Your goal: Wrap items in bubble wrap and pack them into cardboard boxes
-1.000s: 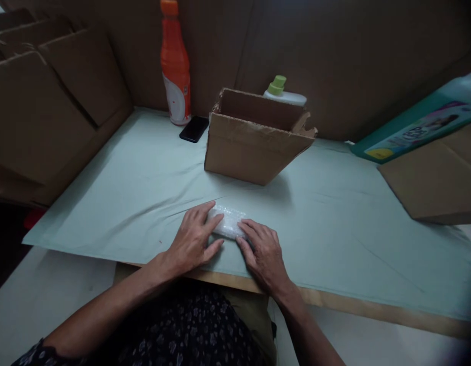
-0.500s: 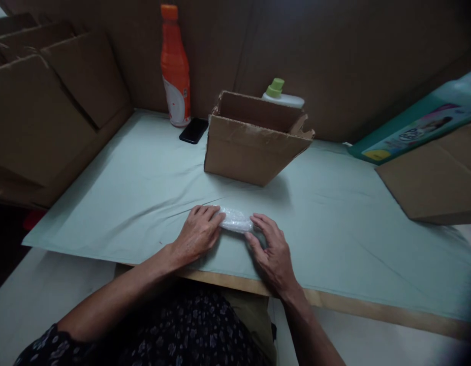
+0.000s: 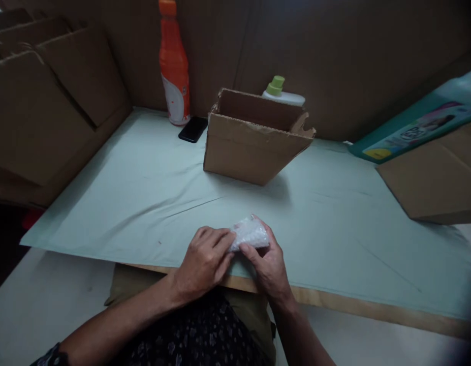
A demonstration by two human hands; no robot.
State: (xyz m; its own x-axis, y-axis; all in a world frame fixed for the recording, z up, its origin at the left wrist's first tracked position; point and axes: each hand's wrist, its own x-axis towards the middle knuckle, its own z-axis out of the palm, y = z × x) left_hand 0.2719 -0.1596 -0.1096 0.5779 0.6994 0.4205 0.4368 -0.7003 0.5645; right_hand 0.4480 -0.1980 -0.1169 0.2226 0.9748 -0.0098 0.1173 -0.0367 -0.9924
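Bubble-wrapped packet (image 3: 252, 235): where do you have it?

Close to the near edge of the cloth-covered desk (image 3: 334, 229), between both hands; I can't tell whether it's resting on the cloth. My left grip (image 3: 205, 259) clasps its left end, and my right grip (image 3: 271, 267) curls round the other, thumb on the near side.

What worries you?

Springback, I'd say. If I ease off either end, the plastic could unroll; a lopsided squeeze might send it slipping over that edge.

And the containers?

I can't make out what's inside the wrap. Beyond stands an open-topped cardboard box (image 3: 250, 152); its inner walls show but its floor doesn't, so any contents are hidden from me. Behind it sits a white bottle (image 3: 292, 98). I can't judge how full the capped orange bottle (image 3: 174, 66) is.
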